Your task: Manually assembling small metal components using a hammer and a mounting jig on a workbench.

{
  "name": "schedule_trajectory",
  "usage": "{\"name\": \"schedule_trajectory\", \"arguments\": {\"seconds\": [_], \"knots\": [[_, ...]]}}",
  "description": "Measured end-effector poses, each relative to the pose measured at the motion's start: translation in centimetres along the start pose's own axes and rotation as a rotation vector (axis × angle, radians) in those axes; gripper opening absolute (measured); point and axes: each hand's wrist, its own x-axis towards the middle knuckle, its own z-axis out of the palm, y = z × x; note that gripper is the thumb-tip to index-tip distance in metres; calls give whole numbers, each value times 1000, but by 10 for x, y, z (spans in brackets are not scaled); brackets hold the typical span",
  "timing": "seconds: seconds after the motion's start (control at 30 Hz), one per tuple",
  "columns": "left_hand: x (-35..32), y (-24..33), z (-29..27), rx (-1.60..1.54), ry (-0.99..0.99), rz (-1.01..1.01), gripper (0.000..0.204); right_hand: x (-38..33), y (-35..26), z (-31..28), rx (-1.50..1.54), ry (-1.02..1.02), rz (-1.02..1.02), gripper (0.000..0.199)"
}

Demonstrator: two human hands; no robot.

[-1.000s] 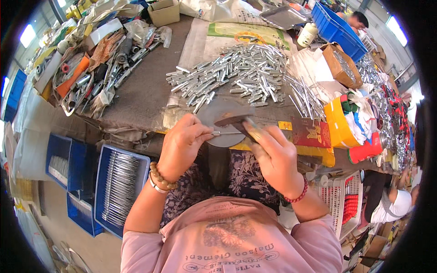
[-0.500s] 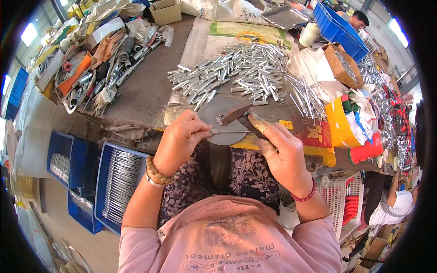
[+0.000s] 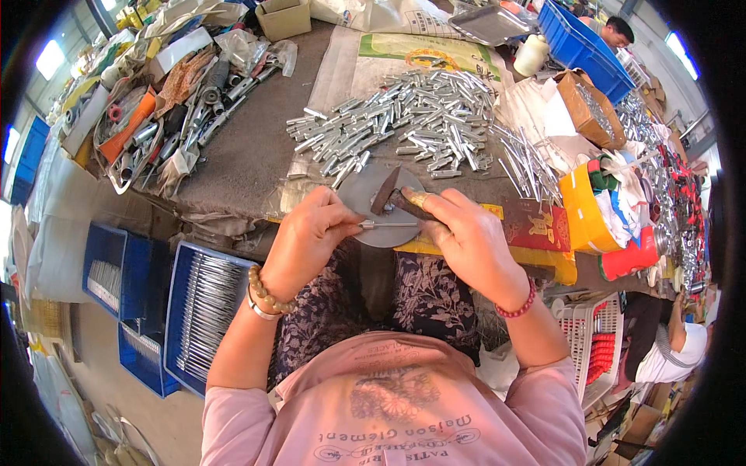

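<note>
Over a round grey metal disc (image 3: 356,185) at the bench's near edge, my left hand (image 3: 311,233) pinches the left end of a thin metal rod (image 3: 395,224), which lies level from left to right. My right hand (image 3: 480,245) is wrapped round the handle of a hammer (image 3: 386,192). The dark hammer head sits just above the rod, over the disc's middle. My right thumb is close to the rod's right end; whether it touches the rod I cannot tell. Just beyond the disc spreads a pile of short silver metal tubes (image 3: 420,116).
Thin rods (image 3: 528,167) lie right of the pile. A yellow container (image 3: 583,210) with gloves and cloth stands at the right, near a cardboard box (image 3: 590,113) of metal pieces. Tools and scraps (image 3: 167,109) crowd the left. Blue bins (image 3: 175,311) of rods stand lower left. A co-worker (image 3: 616,33) is far right.
My right hand has moved left and slightly up, bringing its fingers nearer the disc. The hammer head has turned more upright. My left hand stays on the rod in about the same place.
</note>
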Motion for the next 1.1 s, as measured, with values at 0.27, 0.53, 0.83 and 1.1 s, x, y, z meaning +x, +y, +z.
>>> {"name": "schedule_trajectory", "arguments": {"seconds": [0.27,0.53,0.83,1.1], "knots": [[-8,3,4,51,43,-11,23,-16,-20,21,-202,33,-96,21],[-39,17,33,10,343,-37,37,-36,-27,32,452,-311,374,23],[-56,29,42,-846,245,-589,60,-42,-45,51,763,-390,561,25],[-85,12,14,-987,437,-527,63,-46,-57,72,729,-424,438,55]]}}
